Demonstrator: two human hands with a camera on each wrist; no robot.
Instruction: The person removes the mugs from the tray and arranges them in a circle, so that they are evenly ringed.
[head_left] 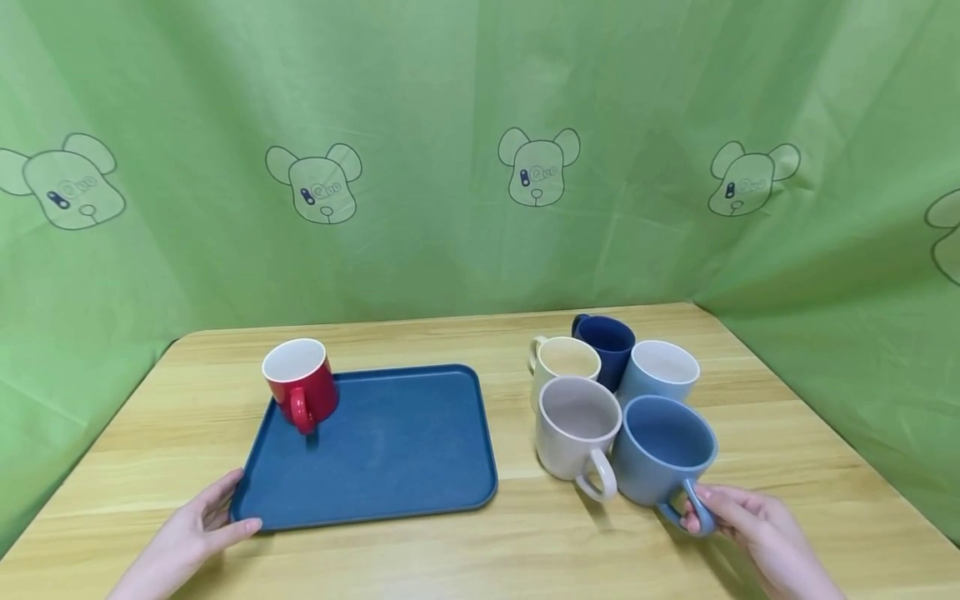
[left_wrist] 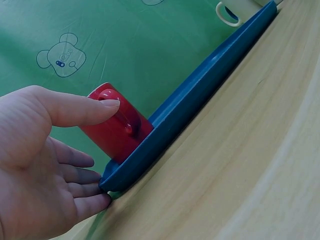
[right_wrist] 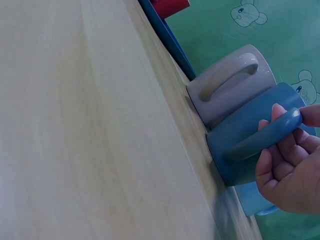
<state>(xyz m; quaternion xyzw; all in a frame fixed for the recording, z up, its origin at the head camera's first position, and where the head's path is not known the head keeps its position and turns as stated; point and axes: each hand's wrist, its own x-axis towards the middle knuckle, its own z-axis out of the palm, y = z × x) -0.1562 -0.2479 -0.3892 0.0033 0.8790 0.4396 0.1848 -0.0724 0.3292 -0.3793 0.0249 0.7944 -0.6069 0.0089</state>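
Observation:
A dark blue tray [head_left: 397,454] lies on the left of the table, with a red mug [head_left: 318,392] upright at its back left corner, handle toward the front. At the tray's front left corner, my left hand [head_left: 189,533] touches the rim with extended fingers, the thumb held apart from them. My right hand [head_left: 765,525] holds the handle of a greyish-blue mug [head_left: 648,471], fingers curled through it. That mug stands upright or nearly so; whether its base touches the table cannot be told. Close on its left is a pale grey-pink mug [head_left: 558,442].
Behind those two mugs stand a cream mug [head_left: 542,385], a navy mug [head_left: 617,362] and a light blue mug [head_left: 645,387], grouped closely. The wooden table [head_left: 450,558] meets a green curtain [head_left: 420,258] at the back and sides.

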